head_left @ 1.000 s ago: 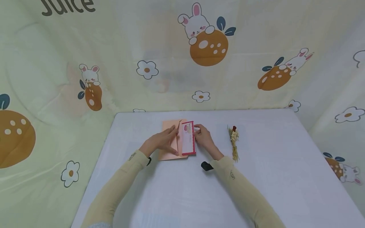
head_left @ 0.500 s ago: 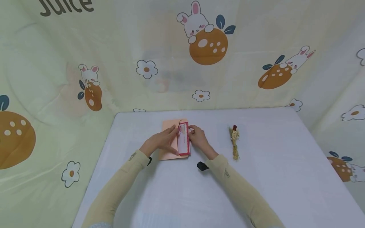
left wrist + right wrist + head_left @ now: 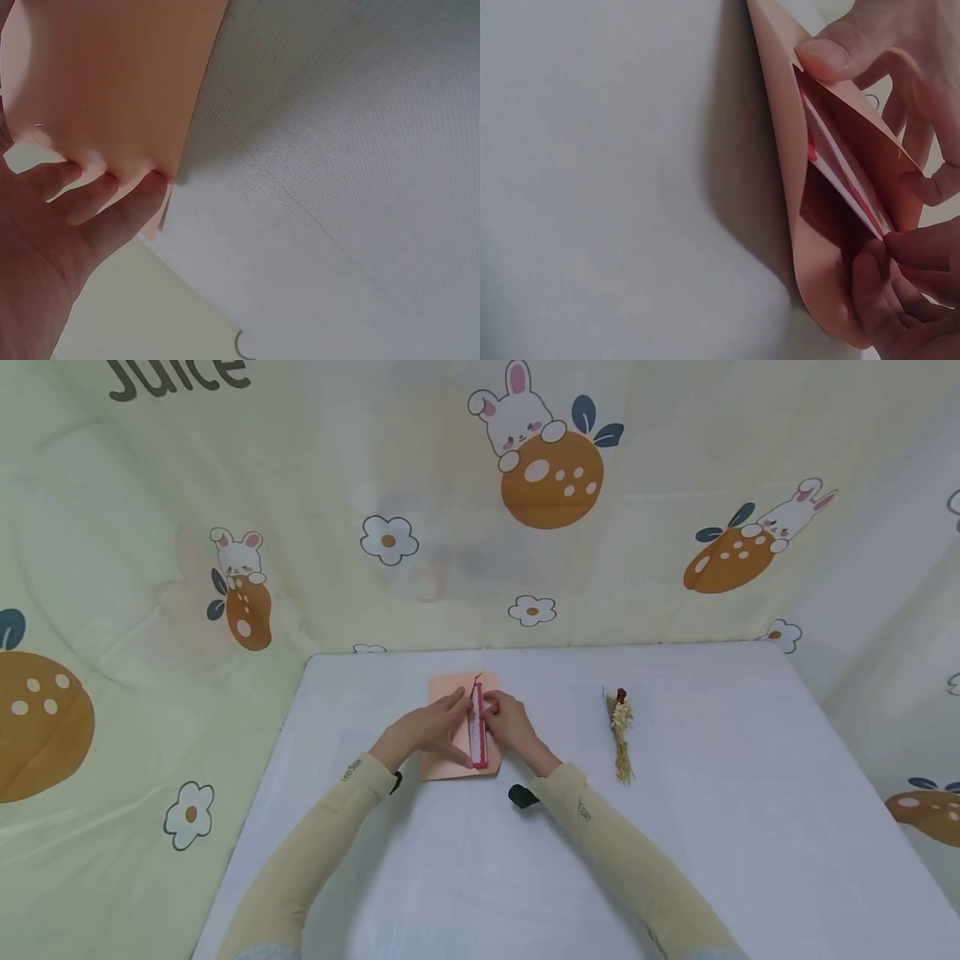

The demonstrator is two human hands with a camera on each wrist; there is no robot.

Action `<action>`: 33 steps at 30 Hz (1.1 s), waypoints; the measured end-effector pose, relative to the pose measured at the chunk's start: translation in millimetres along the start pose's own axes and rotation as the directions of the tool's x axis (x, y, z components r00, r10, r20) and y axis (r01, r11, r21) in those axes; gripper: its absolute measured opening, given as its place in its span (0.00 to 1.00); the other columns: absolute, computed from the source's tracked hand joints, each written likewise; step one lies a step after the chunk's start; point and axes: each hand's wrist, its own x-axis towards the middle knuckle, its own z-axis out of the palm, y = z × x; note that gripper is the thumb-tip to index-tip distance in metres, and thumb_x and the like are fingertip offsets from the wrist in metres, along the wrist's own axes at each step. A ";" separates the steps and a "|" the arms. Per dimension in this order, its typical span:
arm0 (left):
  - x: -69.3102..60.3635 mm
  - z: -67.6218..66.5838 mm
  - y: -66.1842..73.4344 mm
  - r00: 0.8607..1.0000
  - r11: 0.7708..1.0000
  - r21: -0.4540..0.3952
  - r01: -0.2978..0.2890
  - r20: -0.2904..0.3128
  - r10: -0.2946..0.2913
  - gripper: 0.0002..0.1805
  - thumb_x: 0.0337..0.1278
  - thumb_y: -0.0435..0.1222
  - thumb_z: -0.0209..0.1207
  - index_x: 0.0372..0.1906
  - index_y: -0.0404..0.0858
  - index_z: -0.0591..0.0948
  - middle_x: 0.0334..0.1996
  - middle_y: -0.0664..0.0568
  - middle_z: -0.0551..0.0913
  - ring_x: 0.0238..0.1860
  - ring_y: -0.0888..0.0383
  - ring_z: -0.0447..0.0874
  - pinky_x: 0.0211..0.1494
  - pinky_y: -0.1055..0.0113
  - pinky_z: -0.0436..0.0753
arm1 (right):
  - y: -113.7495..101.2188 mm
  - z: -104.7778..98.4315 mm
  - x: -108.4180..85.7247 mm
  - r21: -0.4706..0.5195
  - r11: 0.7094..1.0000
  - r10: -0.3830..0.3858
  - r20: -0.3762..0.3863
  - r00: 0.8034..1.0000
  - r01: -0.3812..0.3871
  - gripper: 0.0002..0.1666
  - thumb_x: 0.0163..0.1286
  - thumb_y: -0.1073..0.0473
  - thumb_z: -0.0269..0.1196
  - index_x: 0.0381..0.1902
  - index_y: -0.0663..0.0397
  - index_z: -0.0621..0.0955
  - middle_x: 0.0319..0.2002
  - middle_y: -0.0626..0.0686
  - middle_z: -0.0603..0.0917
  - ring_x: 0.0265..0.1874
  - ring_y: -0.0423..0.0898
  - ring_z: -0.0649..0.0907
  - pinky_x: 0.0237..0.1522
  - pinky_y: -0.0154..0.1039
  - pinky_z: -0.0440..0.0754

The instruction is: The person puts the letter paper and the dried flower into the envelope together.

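A salmon-coloured envelope [image 3: 446, 767] lies on the table, its mouth gaping toward the right. My left hand [image 3: 425, 729] spreads over it, thumb and fingers on the edge of the mouth; in the left wrist view the fingertips of this hand [image 3: 82, 210] press the paper. Between thumb and fingers my right hand [image 3: 513, 729] pinches the edge of a white card with a red border [image 3: 478, 735]. The right wrist view shows the card [image 3: 847, 180] mostly inside the envelope [image 3: 780, 135], with the right hand [image 3: 915, 292] at its outer edge.
To the right on the white table [image 3: 720, 777] lies a small bunch of dried flowers [image 3: 622, 727] with one red bloom. Behind the table hangs a curtain [image 3: 442, 460] printed with rabbits and flowers.
The card has slid left into the envelope, so that only a narrow strip of it shows. My right hand has moved left with it, while my left hand has stayed in place.
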 end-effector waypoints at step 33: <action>-5.5 -2.6 -0.5 1.000 1.000 0.003 -0.019 0.005 0.019 0.70 0.41 0.70 0.68 0.82 0.52 0.39 0.83 0.51 0.36 0.82 0.47 0.46 0.72 0.43 0.69 | -12.7 24.0 4.0 -0.050 0.994 -0.092 0.041 0.995 0.094 0.08 0.71 0.69 0.59 0.47 0.61 0.80 0.32 0.54 0.80 0.33 0.47 0.75 0.34 0.36 0.70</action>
